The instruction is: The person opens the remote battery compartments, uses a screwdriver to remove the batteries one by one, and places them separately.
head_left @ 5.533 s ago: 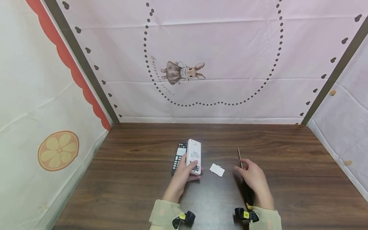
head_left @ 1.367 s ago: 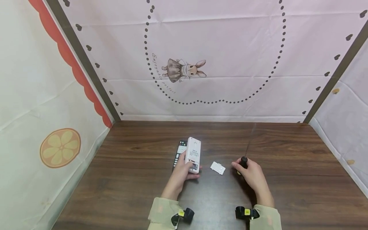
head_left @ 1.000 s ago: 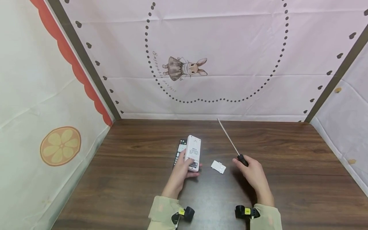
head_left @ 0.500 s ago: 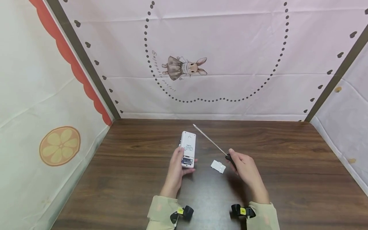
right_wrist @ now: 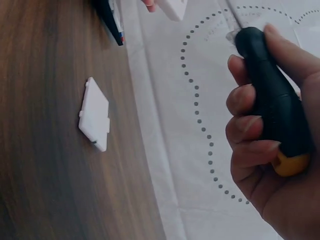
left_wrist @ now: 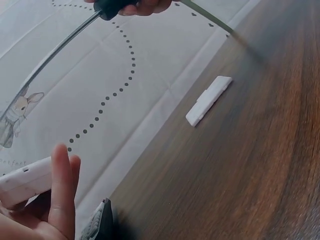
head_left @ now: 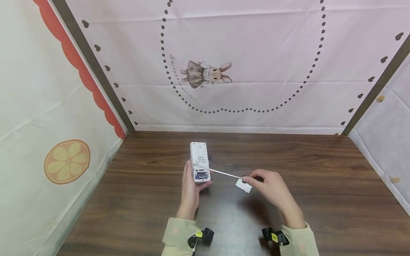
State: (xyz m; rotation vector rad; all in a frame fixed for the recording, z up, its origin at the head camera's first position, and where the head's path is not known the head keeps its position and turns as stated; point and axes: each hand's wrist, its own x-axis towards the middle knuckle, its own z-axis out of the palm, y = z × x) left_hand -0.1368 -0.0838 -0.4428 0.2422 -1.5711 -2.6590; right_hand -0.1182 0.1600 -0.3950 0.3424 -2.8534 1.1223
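In the head view my left hand [head_left: 189,193] holds a white remote control [head_left: 199,153] back side up, its battery compartment uncovered at the near end with batteries [head_left: 201,175] showing. My right hand [head_left: 272,188] grips a screwdriver; the right wrist view shows its dark handle [right_wrist: 275,95] with a yellow end, fingers wrapped round it. The shaft [head_left: 224,173] points left, and its tip overlaps the back of the white remote just above the compartment. Between the hands a white battery cover [head_left: 243,186] lies on the table, partly overlapped by the right fingertips in the head view.
A dark remote control [left_wrist: 102,220] lies on the table, mostly hidden behind the white one in the head view. The brown wooden table [head_left: 144,199] meets a printed cloth wall [head_left: 256,64] at the back, with cloth on both sides too.
My right hand has lifted the screwdriver from the table and swung its shaft leftward over the white remote. My left hand has shifted left with that remote, its thumb off the battery compartment.
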